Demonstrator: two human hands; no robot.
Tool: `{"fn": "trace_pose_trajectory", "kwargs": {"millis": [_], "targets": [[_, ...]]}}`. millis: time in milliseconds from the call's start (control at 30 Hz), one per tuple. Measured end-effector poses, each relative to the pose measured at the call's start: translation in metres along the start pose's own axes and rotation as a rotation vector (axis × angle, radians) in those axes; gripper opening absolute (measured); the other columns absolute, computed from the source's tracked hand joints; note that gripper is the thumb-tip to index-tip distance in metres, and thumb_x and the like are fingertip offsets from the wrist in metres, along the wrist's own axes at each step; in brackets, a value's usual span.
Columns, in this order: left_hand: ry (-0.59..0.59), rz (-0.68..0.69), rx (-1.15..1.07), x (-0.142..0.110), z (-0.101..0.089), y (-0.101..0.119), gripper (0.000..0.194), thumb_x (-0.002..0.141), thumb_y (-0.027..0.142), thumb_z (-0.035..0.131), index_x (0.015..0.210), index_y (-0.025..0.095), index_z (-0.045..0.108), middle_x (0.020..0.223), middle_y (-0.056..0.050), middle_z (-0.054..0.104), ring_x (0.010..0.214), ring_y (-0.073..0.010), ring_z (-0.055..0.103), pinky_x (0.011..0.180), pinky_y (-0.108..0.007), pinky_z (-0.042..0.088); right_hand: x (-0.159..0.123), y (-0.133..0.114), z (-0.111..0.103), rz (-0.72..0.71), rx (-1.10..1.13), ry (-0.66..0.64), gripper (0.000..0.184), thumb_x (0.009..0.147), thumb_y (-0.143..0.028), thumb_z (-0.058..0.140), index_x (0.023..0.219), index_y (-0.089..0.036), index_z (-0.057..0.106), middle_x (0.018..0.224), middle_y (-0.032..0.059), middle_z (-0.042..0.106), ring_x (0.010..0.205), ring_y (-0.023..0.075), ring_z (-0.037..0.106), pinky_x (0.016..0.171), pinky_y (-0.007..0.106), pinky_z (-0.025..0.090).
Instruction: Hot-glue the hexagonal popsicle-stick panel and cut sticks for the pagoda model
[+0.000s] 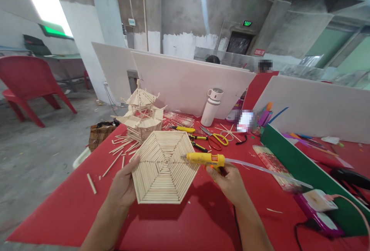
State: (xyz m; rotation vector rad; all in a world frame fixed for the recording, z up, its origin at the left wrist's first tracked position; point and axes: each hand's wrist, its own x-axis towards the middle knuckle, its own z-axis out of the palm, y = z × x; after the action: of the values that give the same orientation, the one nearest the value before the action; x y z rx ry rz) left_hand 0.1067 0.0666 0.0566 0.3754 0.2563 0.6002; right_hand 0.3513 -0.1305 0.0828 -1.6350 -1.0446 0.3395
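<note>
My left hand (125, 183) grips the left edge of a hexagonal panel (162, 181) built from pale wooden sticks laid in rings. The panel is held up over the red table, tilted toward me. In my right hand (229, 181) is a yellow hot glue gun (205, 159), its nozzle pointing left over the panel's right part. Whether the tip touches the sticks I cannot tell. A clear glue stick (260, 170) trails from the gun's back. Behind the panel stands a small pagoda model (141, 112) made of the same sticks.
Yellow-handled scissors (216, 137), pliers (199, 138) and a yellow utility knife (184, 129) lie behind the panel. A white bottle (212, 106) stands near the partition (179, 77). Loose sticks (112, 163) scatter left; bagged sticks (274, 166) and a power strip (320, 216) lie right, beside a green divider (291, 154).
</note>
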Motion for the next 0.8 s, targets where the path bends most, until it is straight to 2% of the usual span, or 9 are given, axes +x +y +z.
{"fn": "trace_pose_trajectory", "kwargs": {"millis": [67, 200, 467, 667, 800], "targets": [[-0.031, -0.012, -0.002, 0.0, 0.001, -0.002, 0.053, 0.094, 0.011, 0.043, 0.147, 0.013, 0.046, 0.115, -0.018, 0.073, 0.111, -0.0337, 0.067, 0.108, -0.05, 0.045, 0.008, -0.004, 0.004, -0.013, -0.006, 0.016, 0.033, 0.085, -0.048, 0.065, 0.087, -0.016, 0.069, 0.074, 0.0027, 0.061, 0.066, 0.0163, 0.054, 0.06, 0.027, 0.047], [-0.028, -0.018, 0.019, -0.002, 0.002, -0.003, 0.054, 0.094, 0.012, 0.043, 0.148, 0.013, 0.045, 0.116, -0.018, 0.073, 0.112, -0.0341, 0.067, 0.108, -0.051, 0.045, 0.015, -0.006, 0.01, -0.003, -0.034, 0.043, 0.032, 0.084, -0.047, 0.066, 0.085, -0.016, 0.07, 0.068, 0.001, 0.058, 0.061, 0.0148, 0.051, 0.055, 0.026, 0.046], [0.068, 0.006, 0.069, -0.004, 0.007, -0.004, 0.051, 0.093, 0.01, 0.046, 0.144, 0.01, 0.05, 0.112, -0.019, 0.074, 0.109, -0.0351, 0.068, 0.105, -0.051, 0.048, 0.012, 0.0, 0.009, 0.003, -0.008, -0.074, 0.033, 0.085, -0.048, 0.065, 0.09, -0.016, 0.069, 0.078, 0.0029, 0.065, 0.068, 0.0174, 0.058, 0.064, 0.028, 0.05], [0.038, -0.001, 0.091, -0.005, 0.013, -0.008, 0.054, 0.092, 0.008, 0.048, 0.146, 0.012, 0.047, 0.116, -0.018, 0.073, 0.11, -0.035, 0.067, 0.104, -0.05, 0.05, 0.018, -0.002, 0.006, -0.025, -0.109, -0.009, 0.036, 0.085, -0.049, 0.064, 0.093, -0.015, 0.072, 0.077, 0.0036, 0.066, 0.065, 0.017, 0.056, 0.059, 0.027, 0.047], [0.102, 0.047, 0.098, -0.004, 0.012, -0.006, 0.054, 0.091, 0.006, 0.049, 0.145, 0.011, 0.048, 0.111, -0.018, 0.075, 0.106, -0.0344, 0.07, 0.102, -0.049, 0.051, 0.012, -0.003, 0.004, -0.025, -0.102, -0.117, 0.031, 0.085, -0.046, 0.064, 0.088, -0.016, 0.072, 0.078, 0.0034, 0.066, 0.067, 0.0171, 0.056, 0.06, 0.027, 0.047]]}}
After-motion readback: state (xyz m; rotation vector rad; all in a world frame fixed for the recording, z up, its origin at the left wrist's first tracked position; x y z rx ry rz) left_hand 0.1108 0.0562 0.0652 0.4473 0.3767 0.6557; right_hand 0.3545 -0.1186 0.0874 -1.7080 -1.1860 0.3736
